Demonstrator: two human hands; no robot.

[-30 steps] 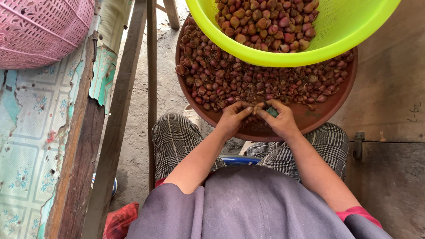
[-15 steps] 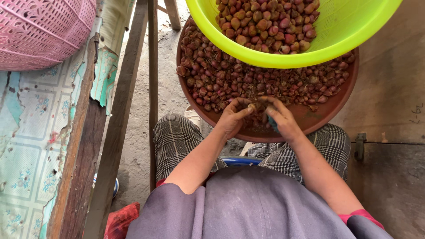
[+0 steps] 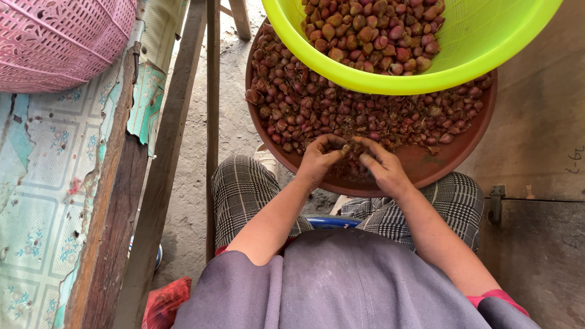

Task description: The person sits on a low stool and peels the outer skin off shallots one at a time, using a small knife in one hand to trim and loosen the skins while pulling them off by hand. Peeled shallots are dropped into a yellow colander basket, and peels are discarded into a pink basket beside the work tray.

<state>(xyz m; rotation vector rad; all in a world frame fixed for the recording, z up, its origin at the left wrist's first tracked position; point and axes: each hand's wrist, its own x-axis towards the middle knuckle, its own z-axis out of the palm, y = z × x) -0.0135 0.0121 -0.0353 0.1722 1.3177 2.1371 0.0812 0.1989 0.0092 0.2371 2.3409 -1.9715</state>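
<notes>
Both hands meet over the near rim of the round brown tray (image 3: 463,159), left hand (image 3: 318,161) and right hand (image 3: 382,170) together pinching one small reddish-brown shallot (image 3: 346,148) between fingertips, the heaped shallots (image 3: 341,109) lying toward twelve o'clock.

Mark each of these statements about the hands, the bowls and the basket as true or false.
1. Both hands, left hand and right hand, pinch one shallot between them. True.
2. The green bowl is empty. False: it holds shallots.
3. The green bowl overlaps the far side of the brown bowl. True.
4. The pink basket sits at the right of the picture. False: it is at the upper left.
5. The brown bowl rests over the person's checked knees. True.
</notes>
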